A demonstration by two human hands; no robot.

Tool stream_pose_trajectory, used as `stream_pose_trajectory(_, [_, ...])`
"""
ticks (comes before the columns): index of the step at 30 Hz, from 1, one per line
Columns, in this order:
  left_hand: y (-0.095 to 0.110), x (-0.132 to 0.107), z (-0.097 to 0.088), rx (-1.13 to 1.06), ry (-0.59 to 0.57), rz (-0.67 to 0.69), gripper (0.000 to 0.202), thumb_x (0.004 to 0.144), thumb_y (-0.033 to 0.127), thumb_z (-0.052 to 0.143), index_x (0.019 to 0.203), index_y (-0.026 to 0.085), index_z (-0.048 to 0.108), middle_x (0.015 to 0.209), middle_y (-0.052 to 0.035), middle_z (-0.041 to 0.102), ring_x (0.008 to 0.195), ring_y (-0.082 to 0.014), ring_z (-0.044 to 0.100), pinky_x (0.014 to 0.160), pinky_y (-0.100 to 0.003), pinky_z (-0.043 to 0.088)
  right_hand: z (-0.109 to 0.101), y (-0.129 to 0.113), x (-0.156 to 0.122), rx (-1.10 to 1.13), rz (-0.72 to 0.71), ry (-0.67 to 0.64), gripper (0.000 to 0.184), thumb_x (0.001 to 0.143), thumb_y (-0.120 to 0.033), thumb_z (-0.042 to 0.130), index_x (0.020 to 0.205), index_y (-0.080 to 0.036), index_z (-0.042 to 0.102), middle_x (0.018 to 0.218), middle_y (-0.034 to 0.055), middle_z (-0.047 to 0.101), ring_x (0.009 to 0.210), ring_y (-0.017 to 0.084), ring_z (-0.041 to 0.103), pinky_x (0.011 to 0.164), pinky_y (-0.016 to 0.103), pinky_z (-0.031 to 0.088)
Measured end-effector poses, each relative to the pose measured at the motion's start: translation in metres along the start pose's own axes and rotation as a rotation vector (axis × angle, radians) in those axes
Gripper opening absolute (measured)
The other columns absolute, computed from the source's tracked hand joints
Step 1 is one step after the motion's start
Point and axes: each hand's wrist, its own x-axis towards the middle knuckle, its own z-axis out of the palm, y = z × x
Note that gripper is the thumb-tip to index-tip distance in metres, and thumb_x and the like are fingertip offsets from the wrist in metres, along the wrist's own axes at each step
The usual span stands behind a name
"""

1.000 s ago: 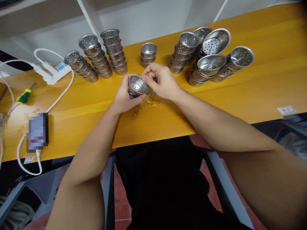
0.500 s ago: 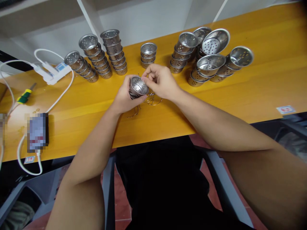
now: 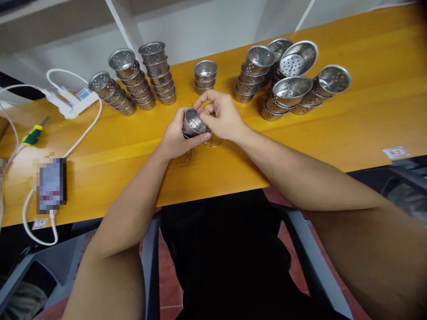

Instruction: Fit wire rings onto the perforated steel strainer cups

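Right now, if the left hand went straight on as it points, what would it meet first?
Probably the right hand, closed on the same perforated cup that the left hand holds; depth is unclear.

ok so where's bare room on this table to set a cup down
Widest bare patch of yellow wooden table: right of the right hand, between tumbled steel cup cluster and front-edge sticker. Another: between white cable and left hand. Crowded: back-row cup stacks, and wire rings under the perforated steel cup both hands hold.
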Motion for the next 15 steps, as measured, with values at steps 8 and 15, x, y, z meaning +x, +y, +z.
stream_pose_trajectory(8, [0.001,-0.001,-0.001,-0.015,-0.034,-0.012,0.114,0.073,0.095,0.112,0.155,0.028,0.068,0.133,-0.0095,0.082,0.124,-0.0351,0.086,0.117,-0.058,0.074,-0.002,0.005,0.004,0.06,0.027,-0.012,0.03,0.102,-0.036,0.093,0.108,-0.031,0.064,0.066,-0.0068,0.052,0.055,0.017,0.043,0.048,0.032,0.04])
stream_pose_trajectory(15, [-0.001,0.001,-0.005,-0.067,0.009,-0.091,0.093,0.085,0.098,0.102,0.14,0.028,0.074,0.12,-0.0081,0.081,0.119,-0.0339,0.086,0.113,-0.057,0.075,-0.012,-0.012,0.004,0.198,0.042,-0.131,0.049,0.105,-0.069,0.098,0.102,-0.029,0.069,0.068,-0.0047,0.058,0.054,0.015,0.042,0.045,0.03,0.034])
